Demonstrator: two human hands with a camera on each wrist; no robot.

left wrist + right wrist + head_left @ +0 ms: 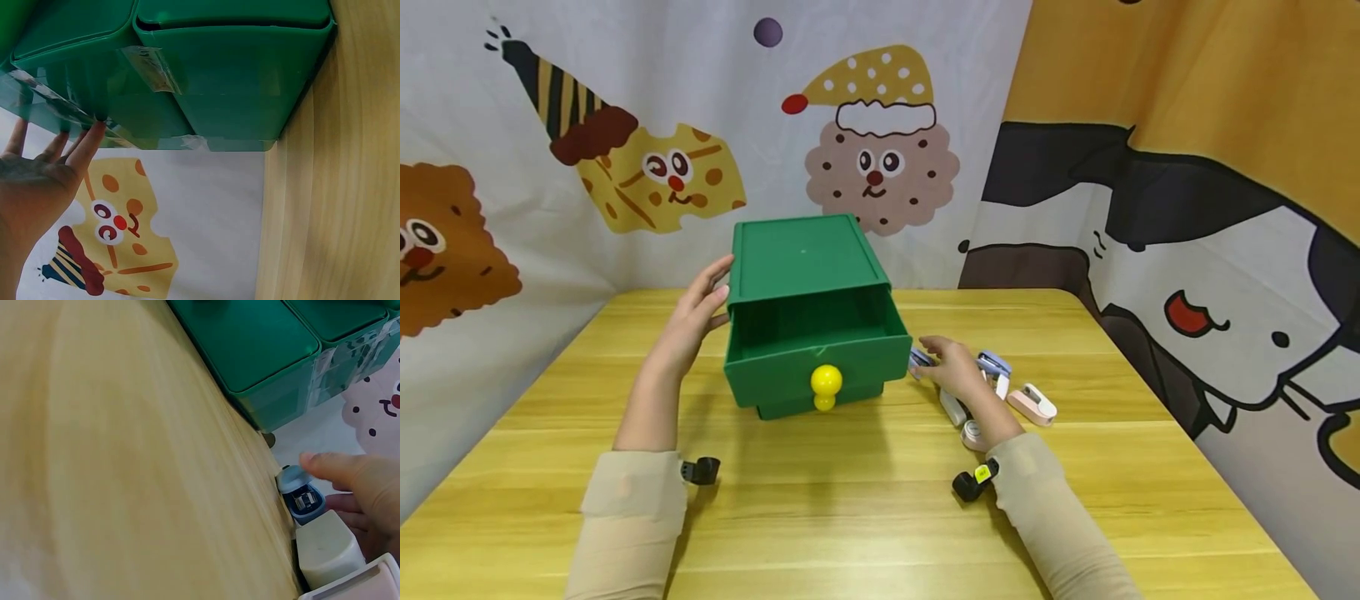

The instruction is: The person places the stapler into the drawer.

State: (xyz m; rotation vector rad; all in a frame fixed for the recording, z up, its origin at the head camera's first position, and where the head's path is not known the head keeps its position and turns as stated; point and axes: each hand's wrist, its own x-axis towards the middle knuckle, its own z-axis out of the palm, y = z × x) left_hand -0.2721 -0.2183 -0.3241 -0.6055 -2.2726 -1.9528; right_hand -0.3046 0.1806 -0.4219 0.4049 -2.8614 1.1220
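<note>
A green drawer box (808, 258) stands on the table with its upper drawer (775, 367) pulled out; a yellow knob (827, 380) is on the drawer front. My left hand (688, 321) rests its fingertips against the box's left side, the fingers (87, 147) nearly straight. To the right of the box, my right hand (955, 367) is at a small blue stapler (301, 495). The thumb (319, 464) lies right at the stapler's top end and the other fingers are spread behind it, partly hidden. The visible inside of the drawer is bare green.
Around my right wrist lie another blue stapler (994, 363), a pink stapler (1033, 405), a pale grey one (953, 408) and a round-ended white one (972, 435). Clear tape (153, 69) runs along the box's side. A printed curtain (700, 50) hangs behind the wooden table (820, 517).
</note>
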